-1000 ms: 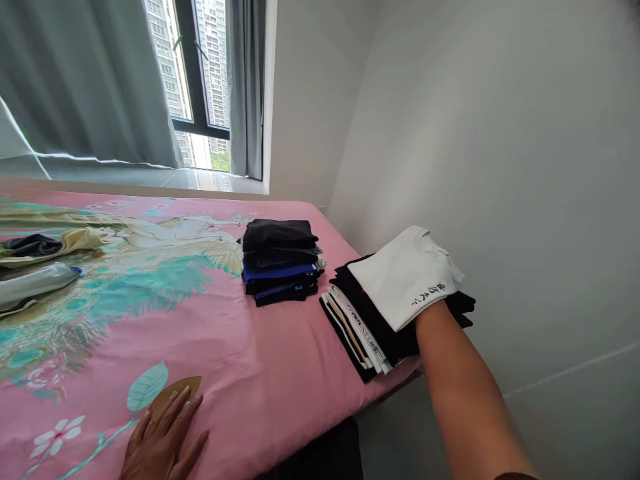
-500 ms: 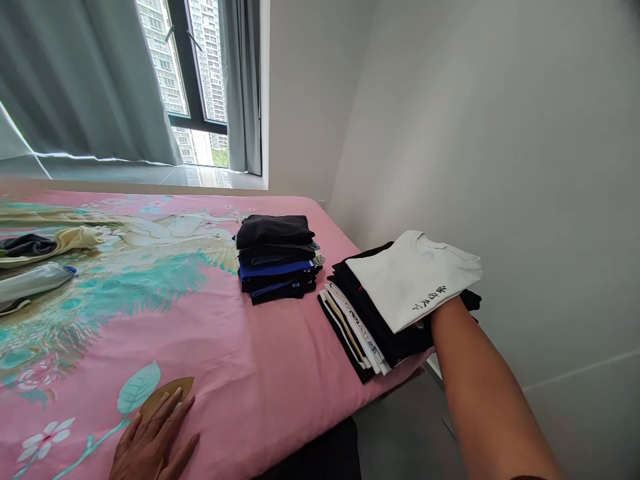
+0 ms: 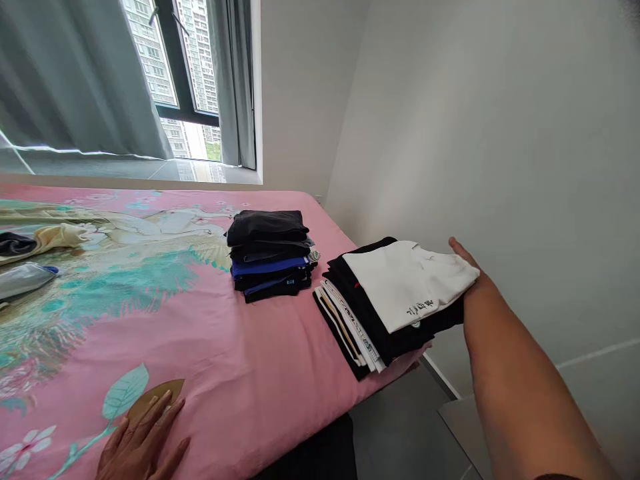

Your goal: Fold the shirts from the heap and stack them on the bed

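My left hand (image 3: 143, 440) lies flat on the pink bedsheet with its fingers stretched out, holding nothing. At the right, my right hand (image 3: 475, 277) is against the outer edge of a folded white T-shirt (image 3: 400, 280) with dark lettering. One digit points up past the shirt's edge; the other fingers are largely hidden. The white T-shirt tops a stack of folded clothes, resting on a black garment (image 3: 385, 337). Lower in that stack, white, tan and black layers (image 3: 347, 327) show their folded edges.
Left of the shirts stands another stack of folded black and blue clothes (image 3: 270, 250) on the bed (image 3: 280, 373). Loose garments (image 3: 30, 277) lie at the far left. A grey wall (image 3: 450, 133) rises at the right, with a grey floor (image 3: 395, 427) below the bed's edge.
My right hand has come out from under the white T-shirt to its right edge. The shirt now lies lower and flatter on the stack. My left hand stays flat on the sheet.
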The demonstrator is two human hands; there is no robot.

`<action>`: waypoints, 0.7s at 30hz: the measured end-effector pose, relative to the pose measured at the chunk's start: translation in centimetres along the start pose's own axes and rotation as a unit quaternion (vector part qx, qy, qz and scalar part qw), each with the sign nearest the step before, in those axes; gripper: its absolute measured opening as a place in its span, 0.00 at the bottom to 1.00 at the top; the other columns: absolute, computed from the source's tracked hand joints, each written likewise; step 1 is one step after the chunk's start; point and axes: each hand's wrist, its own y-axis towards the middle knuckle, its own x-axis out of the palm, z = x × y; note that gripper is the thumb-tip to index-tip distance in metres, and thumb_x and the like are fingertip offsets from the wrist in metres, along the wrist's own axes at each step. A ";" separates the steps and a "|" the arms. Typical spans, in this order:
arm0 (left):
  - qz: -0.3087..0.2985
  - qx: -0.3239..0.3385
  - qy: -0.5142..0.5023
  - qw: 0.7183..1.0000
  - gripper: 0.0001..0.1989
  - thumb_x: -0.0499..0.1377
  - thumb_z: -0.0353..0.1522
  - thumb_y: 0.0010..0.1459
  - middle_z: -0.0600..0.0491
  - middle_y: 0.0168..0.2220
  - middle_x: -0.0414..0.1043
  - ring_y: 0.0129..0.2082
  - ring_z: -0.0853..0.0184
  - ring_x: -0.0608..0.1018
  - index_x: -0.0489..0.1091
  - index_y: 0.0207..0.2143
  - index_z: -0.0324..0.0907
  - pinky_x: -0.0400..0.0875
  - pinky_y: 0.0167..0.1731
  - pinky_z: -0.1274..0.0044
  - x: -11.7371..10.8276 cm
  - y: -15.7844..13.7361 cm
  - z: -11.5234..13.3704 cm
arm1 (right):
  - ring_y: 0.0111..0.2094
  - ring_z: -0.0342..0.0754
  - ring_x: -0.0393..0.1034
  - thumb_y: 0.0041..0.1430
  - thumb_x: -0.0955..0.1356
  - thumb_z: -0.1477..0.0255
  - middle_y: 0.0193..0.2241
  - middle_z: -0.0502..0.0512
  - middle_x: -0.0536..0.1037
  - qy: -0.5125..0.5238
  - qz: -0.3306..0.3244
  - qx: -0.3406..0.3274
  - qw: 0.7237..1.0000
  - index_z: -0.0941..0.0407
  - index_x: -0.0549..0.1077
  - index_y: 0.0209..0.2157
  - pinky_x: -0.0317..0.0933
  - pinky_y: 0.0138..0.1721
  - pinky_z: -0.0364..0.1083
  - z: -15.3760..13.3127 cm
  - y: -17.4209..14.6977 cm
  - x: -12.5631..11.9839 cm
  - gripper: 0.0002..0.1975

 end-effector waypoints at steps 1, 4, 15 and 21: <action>0.001 0.004 0.003 1.000 0.32 0.53 0.46 0.54 0.53 0.66 0.51 0.65 0.55 0.54 0.58 0.61 0.49 0.45 0.63 0.60 0.1 0.0 -0.1 | 0.40 0.52 0.72 0.62 0.56 0.48 0.41 0.63 0.76 0.000 -0.019 0.027 0.999 0.61 0.72 0.43 0.66 0.39 0.49 -0.1 0.4 -0.7 0.31; 0.003 0.008 0.007 1.000 0.32 0.53 0.44 0.54 0.54 0.66 0.50 0.65 0.55 0.53 0.56 0.62 0.50 0.45 0.63 0.59 0.2 -0.1 -0.2 | 0.35 0.52 0.73 0.57 0.64 0.52 0.37 0.64 0.78 -0.056 -0.094 0.107 0.988 0.61 0.74 0.40 0.65 0.35 0.47 -0.8 1.6 -2.2 0.25; -0.001 -0.005 0.004 1.000 0.32 0.52 0.44 0.54 0.53 0.65 0.52 0.65 0.54 0.55 0.56 0.61 0.51 0.47 0.62 0.58 0.5 -0.2 -0.3 | 0.29 0.48 0.71 0.46 0.70 0.74 0.34 0.56 0.78 -0.418 0.025 0.008 0.908 0.56 0.74 0.44 0.64 0.30 0.45 -5.0 3.6 0.1 0.20; 0.010 0.010 0.006 1.000 0.32 0.52 0.44 0.54 0.51 0.65 0.52 0.65 0.55 0.54 0.55 0.62 0.50 0.47 0.62 0.58 0.5 0.0 -0.2 | 0.39 0.55 0.72 0.47 0.69 0.72 0.39 0.60 0.76 -0.575 0.090 -0.005 0.813 0.56 0.75 0.44 0.64 0.39 0.51 -5.3 2.9 1.4 0.19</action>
